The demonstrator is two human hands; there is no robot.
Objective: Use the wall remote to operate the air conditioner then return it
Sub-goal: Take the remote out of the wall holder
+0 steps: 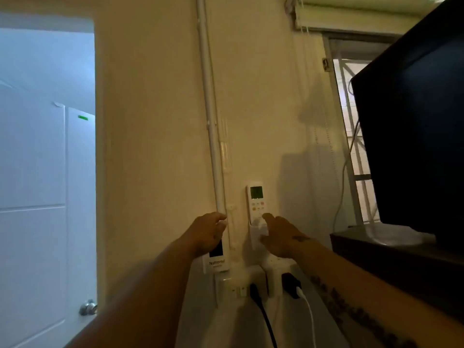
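A white air conditioner remote (256, 200) with a green display stands upright in a white wall holder (257, 234) on the cream wall. My right hand (281, 234) reaches toward the holder, fingers apart, thumb tip just below the remote's buttons; I cannot tell whether it touches. My left hand (209, 232) rests against the wall to the left, over a white unit labelled "National" (217, 259), fingers loosely curled with nothing held. The air conditioner itself is out of view.
A white conduit pipe (209, 109) runs up the wall. Below are sockets with a black plug (256, 292) and a white cable (307, 312). A large dark TV (414, 134) stands on a dark cabinet (376, 259) at right. A white door (45, 184) is at left.
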